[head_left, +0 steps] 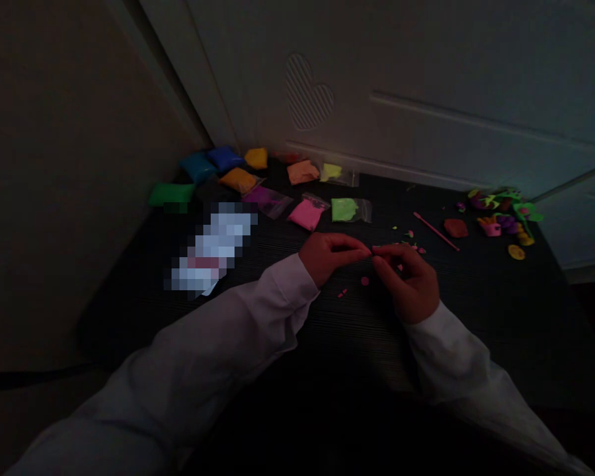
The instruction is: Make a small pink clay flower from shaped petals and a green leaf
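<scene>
My left hand (330, 256) and my right hand (410, 279) meet fingertip to fingertip above the dark table. Both are pinched closed; whatever lies between the fingertips is too small and dim to make out. Just below them is a small pink clay disc (365, 281), with short pink clay strips (342, 293) to its left. Tiny pink and green clay bits (410, 234) lie behind my right hand, partly covered by it. A thin pink modelling tool (436, 231) rests to the right, beside a flat reddish clay lump (455, 228).
Bags of coloured clay line the back, among them a pink bag (307, 213), a light green bag (344, 209) and a blue bag (225, 158). A bright blurred-out object (213, 248) lies at left. Finished-looking clay shapes (506, 215) cluster at right. A pale panel (426, 79) stands behind the table.
</scene>
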Tool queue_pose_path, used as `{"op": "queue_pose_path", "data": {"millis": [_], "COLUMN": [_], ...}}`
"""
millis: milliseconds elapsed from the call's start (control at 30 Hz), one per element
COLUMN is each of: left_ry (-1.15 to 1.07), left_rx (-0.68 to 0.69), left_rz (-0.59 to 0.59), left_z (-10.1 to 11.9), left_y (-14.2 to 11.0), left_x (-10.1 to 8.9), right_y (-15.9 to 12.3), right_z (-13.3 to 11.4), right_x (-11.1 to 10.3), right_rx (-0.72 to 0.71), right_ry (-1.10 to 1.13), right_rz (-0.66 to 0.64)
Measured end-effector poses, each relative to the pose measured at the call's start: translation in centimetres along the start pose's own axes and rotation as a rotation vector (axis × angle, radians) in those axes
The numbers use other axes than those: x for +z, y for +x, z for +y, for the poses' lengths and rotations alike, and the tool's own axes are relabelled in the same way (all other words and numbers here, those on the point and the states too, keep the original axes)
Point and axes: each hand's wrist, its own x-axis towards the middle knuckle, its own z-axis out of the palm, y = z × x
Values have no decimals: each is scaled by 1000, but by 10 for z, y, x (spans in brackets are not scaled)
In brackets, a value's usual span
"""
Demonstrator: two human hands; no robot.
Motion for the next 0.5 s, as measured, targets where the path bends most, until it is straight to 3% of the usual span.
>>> {"op": "queue_pose_path", "data": {"millis": [500], "left_ry": [13], "left_rx": [46], "left_rz": [-9], "left_z": [2], "left_y": [-1], "left_x": [1], "right_y": [1], "right_z": [1], "right_x": [1], "right_rx": [-31], "right_ry": [-32], "right_rz": [15]}}
